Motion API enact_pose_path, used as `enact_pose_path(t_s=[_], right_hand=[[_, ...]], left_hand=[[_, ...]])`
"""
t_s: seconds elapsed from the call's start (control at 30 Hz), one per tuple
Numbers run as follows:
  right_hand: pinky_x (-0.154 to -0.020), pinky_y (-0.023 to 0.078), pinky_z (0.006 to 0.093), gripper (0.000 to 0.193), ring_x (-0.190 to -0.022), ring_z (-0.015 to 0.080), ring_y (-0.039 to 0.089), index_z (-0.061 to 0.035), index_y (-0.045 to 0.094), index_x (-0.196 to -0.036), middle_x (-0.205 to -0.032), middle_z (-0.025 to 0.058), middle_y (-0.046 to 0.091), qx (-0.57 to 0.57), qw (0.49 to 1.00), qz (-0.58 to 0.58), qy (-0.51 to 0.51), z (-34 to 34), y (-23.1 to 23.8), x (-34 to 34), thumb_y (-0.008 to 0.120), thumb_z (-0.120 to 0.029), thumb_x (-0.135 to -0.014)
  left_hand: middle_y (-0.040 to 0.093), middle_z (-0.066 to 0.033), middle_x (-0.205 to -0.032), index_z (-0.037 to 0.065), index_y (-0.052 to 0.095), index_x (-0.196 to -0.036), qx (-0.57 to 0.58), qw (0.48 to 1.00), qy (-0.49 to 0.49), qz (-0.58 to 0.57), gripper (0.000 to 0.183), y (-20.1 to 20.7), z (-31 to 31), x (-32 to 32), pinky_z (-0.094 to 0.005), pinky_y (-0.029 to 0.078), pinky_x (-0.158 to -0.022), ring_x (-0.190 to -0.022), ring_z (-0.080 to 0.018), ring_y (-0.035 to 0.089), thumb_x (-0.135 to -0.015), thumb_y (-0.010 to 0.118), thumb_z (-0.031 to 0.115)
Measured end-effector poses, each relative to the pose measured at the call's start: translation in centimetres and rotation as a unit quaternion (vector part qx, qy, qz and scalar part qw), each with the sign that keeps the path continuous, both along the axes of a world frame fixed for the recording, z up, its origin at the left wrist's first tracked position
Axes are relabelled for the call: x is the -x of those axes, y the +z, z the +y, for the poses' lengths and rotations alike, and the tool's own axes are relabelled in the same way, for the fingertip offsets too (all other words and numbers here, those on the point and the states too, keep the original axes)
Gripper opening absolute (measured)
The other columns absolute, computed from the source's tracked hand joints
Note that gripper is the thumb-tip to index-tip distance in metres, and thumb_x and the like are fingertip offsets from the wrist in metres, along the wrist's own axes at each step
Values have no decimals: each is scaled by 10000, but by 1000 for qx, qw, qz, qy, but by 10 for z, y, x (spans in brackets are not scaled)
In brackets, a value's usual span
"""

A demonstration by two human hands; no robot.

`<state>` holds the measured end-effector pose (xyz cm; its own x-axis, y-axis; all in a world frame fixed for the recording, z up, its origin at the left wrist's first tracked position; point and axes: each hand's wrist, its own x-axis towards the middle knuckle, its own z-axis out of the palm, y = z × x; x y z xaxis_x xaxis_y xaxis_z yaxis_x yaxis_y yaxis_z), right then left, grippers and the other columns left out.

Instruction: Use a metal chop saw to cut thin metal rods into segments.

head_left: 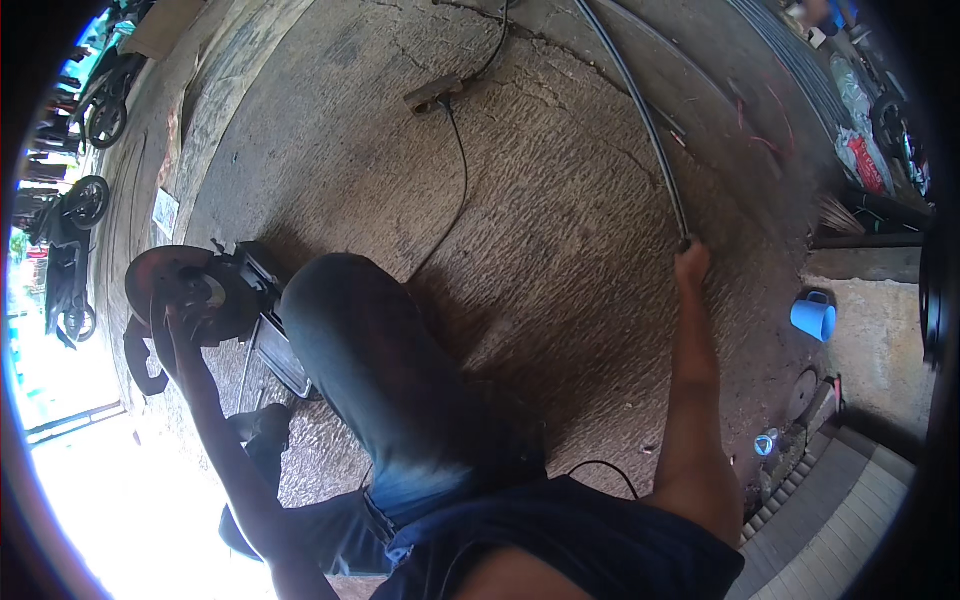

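Observation:
At the left stands a cut-off saw [262,268] with a large round disc [165,272] and a curved handle [143,360]. My left hand [180,325] is at the disc side of the saw, near the disc's middle. Its fingers lie in dark shadow, so their grip is unclear. On the right, my outstretched right hand [692,262] is closed round the near end of long, thin metal bars [640,105]. The bars run from this hand up past the top edge of the view. My bent knee [350,290] is just right of the saw.
A power strip [432,94] with a cord lies on the rough concrete floor [560,220]. To the right are a blue mug [814,316], a loose disc [803,394] and a stack of tiles [850,500]. Long pipes [785,60] lie at the upper right; motorbikes [70,260] stand far left.

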<state>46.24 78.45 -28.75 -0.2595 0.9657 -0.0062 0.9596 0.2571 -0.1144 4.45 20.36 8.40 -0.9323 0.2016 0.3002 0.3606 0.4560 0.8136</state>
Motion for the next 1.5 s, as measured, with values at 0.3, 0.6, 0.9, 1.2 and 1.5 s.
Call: enact_pose_path(t_s=[0.3,0.6,0.9,1.2,1.5], right_hand=[[-819,508,437,193,-984,321,596,-38,619,-989,-1030,147,595,36,995,-97,-4,11,15,55,620,-59,-796],[-858,501,449,386,-1043,322,568,-31,541,-1127,-1116,186,555,68,992,-52,-96,11,26,67,671,-128,-777],[-890,447,434,492,-1078,373,553,18,575,-1127,-1096,244,592,134,987,92,8,-57,46,40,701,-313,-785],[-847,447,317,248,-874,189,614,31,660,-1008,-966,108,669,23,844,454,283,-158,253,195,582,-182,-907],[-821,524,355,257,-925,267,631,118,568,-1100,-1037,217,627,172,561,688,427,-347,431,351,521,-32,-896]], left_hand=[[601,-113,-989,48,387,-1354,-26,999,8,-36,486,2,8,-4,-276,498,-725,-826,-156,623,-957,478,313],[588,-102,-1026,46,417,-1322,-32,999,1,5,462,4,-32,5,-290,498,-739,-826,-151,620,-946,504,300],[594,-94,-1046,42,333,-1374,55,997,2,60,543,47,-76,16,-295,493,-776,-871,-149,611,-947,492,339],[611,-141,-1033,-17,345,-1342,-108,983,-7,149,522,119,-191,8,-315,523,-761,-852,-221,648,-933,533,247],[642,-192,-991,-27,502,-1179,-145,949,240,146,380,67,-449,29,-359,545,-718,-838,-287,670,-933,532,261]])
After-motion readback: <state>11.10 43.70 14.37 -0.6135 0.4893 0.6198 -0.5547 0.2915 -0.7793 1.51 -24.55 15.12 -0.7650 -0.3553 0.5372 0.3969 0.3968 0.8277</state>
